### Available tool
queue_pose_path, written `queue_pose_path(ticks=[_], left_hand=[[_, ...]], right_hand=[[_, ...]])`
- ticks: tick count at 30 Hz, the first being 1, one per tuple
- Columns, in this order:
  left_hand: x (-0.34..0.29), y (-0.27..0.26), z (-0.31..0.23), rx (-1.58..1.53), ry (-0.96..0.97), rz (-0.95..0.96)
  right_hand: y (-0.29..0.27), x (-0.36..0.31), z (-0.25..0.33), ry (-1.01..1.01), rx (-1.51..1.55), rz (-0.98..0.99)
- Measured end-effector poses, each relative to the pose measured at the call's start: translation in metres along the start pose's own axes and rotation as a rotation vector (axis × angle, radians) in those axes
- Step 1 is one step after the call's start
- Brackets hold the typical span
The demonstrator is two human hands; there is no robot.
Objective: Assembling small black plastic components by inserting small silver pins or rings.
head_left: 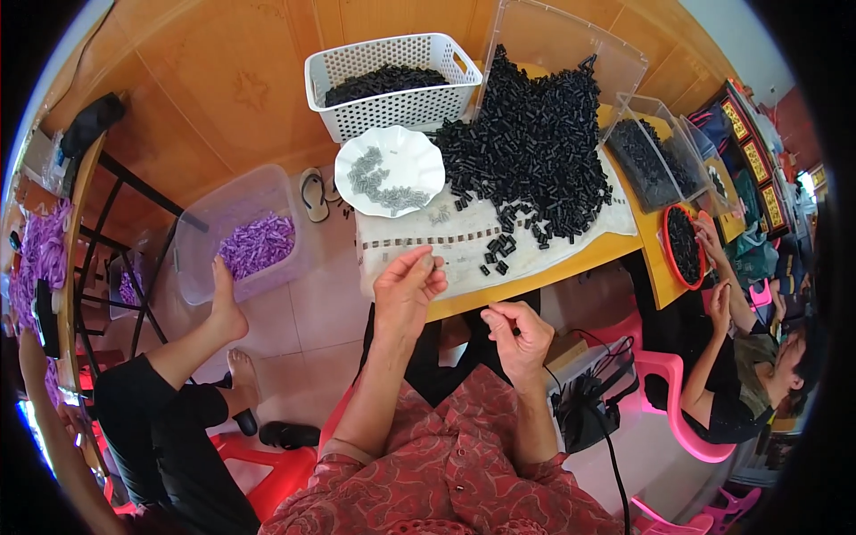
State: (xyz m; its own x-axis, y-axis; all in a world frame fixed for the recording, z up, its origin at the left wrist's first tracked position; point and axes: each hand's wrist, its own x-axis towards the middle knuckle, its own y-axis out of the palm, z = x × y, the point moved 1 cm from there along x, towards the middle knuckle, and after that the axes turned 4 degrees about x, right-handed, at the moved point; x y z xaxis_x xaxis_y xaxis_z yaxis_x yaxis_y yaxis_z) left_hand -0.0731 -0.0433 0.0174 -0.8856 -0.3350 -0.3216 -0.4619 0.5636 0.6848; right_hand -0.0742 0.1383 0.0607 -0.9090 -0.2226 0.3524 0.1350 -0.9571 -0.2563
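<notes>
My left hand [408, 287] is raised over the front edge of a white cloth [464, 275], thumb and fingertips pinched together. To its right, just off the table edge, my right hand [520, 341] is closed, with the thumb against a curled forefinger. Whatever either hand holds, if anything, is too small to make out. Beyond my left hand, a white scalloped plate [412, 147] holds many small clear pieces [367, 174]. A large heap of short black tube-like pieces [535, 134] covers the cloth's far right, with several loose ones trailing toward me.
A white perforated basket [383, 118] with black pieces stands at the back. Clear bins [646, 160] and a red-rimmed bowl [685, 248] of black pieces sit right, beside another person's hands [713, 254]. On the floor left is a clear tub [194, 234] of purple pieces, near another person's bare foot [229, 312].
</notes>
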Motion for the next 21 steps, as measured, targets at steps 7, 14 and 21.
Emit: queue_pose_path(ticks=[7, 14, 21], left_hand=[[0.11, 0.042, -0.07, 0.011, 0.204, 0.122], [0.179, 0.095, -0.15, 0.234, 0.392, 0.155], [0.106, 0.062, -0.082, 0.596, 0.305, 0.116]], right_hand=[[0.002, -0.01, -0.018, -0.019, -0.049, 0.033], [-0.002, -0.011, -0.015, 0.032, -0.072, 0.013], [-0.006, -0.004, -0.031, -0.016, -0.136, -0.025]])
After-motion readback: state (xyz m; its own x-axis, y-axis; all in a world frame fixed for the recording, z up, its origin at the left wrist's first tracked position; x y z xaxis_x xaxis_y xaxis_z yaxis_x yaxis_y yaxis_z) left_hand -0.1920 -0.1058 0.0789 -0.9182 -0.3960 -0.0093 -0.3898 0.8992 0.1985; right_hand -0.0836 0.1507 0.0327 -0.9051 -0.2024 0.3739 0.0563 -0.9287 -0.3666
